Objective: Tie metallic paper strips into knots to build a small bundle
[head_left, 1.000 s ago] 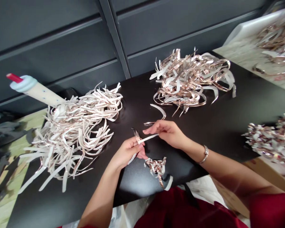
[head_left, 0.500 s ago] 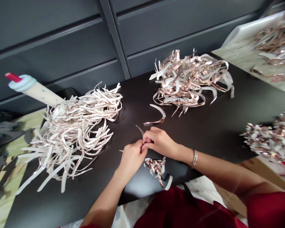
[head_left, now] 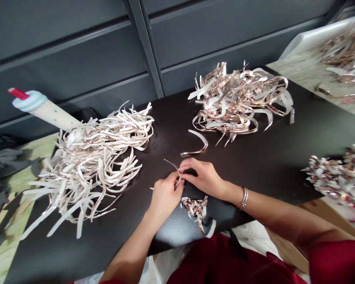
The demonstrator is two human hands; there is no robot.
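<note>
A thin, narrow strip curves up from between my hands at the middle of the black table. My left hand is closed on it, and the strip's pale lower part shows by the thumb. From the other side, my right hand pinches the same strip with thumb and fingertips. Just below my hands lies a small heap of short rose-gold and white clippings. A single curved white and rose-gold strip rests beyond my right hand.
Left stands a large pile of whitish strips, with a pale blue-topped cup leaning behind. A shiny rose-gold strip pile lies at the back right. Clippings heap at the right edge. Grey panels rise behind the table.
The fingers of my right hand have opened slightly and shifted, and more of the thin strip now shows, its free end tilting further left. My left hand stays nearly in place.
</note>
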